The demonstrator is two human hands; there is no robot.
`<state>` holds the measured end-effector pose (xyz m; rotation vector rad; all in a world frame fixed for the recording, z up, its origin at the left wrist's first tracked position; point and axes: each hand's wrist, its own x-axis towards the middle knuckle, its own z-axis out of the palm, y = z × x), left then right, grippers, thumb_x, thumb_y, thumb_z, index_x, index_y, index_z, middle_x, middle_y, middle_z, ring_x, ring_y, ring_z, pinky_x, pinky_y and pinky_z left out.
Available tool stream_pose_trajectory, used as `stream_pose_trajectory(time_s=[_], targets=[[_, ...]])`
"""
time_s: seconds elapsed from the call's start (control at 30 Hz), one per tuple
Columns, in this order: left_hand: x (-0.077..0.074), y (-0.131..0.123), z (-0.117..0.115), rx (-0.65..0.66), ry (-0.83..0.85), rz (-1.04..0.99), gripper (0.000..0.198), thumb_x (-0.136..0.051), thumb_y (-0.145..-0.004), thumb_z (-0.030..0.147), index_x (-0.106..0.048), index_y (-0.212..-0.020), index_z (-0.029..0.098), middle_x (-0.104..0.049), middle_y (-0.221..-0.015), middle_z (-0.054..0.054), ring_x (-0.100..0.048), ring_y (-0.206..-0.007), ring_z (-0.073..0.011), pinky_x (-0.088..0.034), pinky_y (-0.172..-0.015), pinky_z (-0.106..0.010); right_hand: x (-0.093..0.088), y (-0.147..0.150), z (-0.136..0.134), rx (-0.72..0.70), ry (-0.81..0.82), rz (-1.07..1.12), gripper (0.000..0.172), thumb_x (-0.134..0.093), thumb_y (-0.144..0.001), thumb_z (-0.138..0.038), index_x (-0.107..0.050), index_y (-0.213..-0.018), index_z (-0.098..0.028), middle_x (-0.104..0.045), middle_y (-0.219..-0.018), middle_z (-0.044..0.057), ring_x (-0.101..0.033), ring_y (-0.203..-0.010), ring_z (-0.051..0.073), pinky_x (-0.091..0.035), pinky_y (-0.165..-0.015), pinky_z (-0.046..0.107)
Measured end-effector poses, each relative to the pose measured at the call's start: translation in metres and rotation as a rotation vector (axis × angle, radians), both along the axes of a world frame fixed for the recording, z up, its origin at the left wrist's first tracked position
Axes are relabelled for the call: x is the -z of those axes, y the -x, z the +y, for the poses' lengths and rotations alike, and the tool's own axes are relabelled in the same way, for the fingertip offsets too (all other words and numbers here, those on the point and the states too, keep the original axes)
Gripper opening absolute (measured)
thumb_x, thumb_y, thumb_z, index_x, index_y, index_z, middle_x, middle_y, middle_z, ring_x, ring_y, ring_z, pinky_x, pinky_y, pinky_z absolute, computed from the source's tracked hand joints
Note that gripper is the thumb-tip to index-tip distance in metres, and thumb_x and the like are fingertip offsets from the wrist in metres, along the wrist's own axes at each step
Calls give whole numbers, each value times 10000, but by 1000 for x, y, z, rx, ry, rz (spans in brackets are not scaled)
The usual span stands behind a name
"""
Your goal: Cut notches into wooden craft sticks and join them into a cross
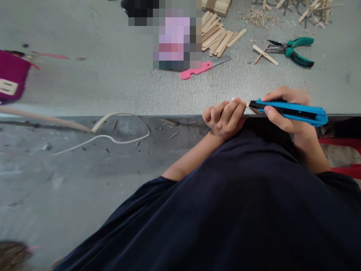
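shaving a thin wooden stick (248, 106) at the table edge (169, 113), pinching it in the curled left hand (225, 119), gripping the blue utility knife (296, 111) in the closed right hand (284, 113), probably needing short strokes clear of fingertips.

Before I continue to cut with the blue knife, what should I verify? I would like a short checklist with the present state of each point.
1. Right hand grips the blue knife securely: ok, the fingers are wrapped around its body.
2. Left hand holds the wooden stick: ok, only its tip shows.
3. Left fingertips are away from the blade: not ok, they sit very close to the knife's front end.
4. Blade extension is short: cannot tell, the blade is hidden.
5. Stick is supported on the table: cannot tell, the hands are at its edge.
6. Pink knife and pliers are out of the way: ok, they lie farther back.
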<state>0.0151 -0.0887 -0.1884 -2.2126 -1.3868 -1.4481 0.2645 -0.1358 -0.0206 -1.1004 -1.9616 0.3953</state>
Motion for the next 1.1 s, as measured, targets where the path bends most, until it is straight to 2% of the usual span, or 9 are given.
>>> stream_pose_trajectory(time_s=[0.23, 0.43, 0.63, 0.73, 0.93, 1.1], targets=[[5, 0, 2, -14, 40, 8, 512, -752, -1065, 815, -938, -1294, 397, -979, -1255, -100, -844, -1160, -374, -516, -1019, -573, 4, -2, 5, -50, -14, 17, 345, -763, -1143, -669, -882, -1159, -345, -928, -1041, 48, -863, -828, 270, -765, -827, 467], [10, 0, 4, -27, -17, 18, 543, -734, -1082, 822, -939, -1322, 380, -985, -1251, -92, -844, -1177, -355, -499, -1053, -552, 7, -2, 5, -73, 28, 98, 294, -861, -1098, -629, -901, -1141, -342, -922, -1005, 36, -859, -827, 262, -751, -828, 429], [12, 0, 5, 42, 158, -34, 604, -666, -1105, 868, -930, -1342, 380, -973, -1333, -119, -848, -1242, -382, -462, -1120, -590, 6, -2, 7, -112, 75, 156, 268, -946, -1049, -607, -914, -1142, -358, -919, -1014, 33, -842, -827, 273, -731, -844, 468], [12, -1, 5, 39, 146, -43, 618, -666, -1097, 885, -940, -1321, 379, -972, -1330, -120, -848, -1231, -383, -460, -1117, -587, 4, -1, 5, -140, 68, 178, 295, -1015, -995, -596, -915, -1152, -366, -921, -1032, 29, -827, -820, 269, -713, -844, 478], [5, 0, 4, 13, 79, -21, 615, -684, -1085, 890, -958, -1291, 379, -977, -1263, -109, -831, -1175, -356, -483, -1073, -540, 0, 0, 3, -120, 92, 122, 288, -890, -1073, -641, -892, -1149, -364, -903, -1047, 53, -827, -885, 293, -720, -890, 504], [-7, -1, 2, 67, 216, -30, 761, -614, -1061, 999, -954, -1305, 363, -966, -1221, -145, -825, -1190, -382, -480, -1053, -563, 2, -3, 7, -217, 74, 105, 240, -851, -1093, -615, -862, -1181, -392, -851, -1018, 39, -773, -861, 281, -689, -908, 516]])
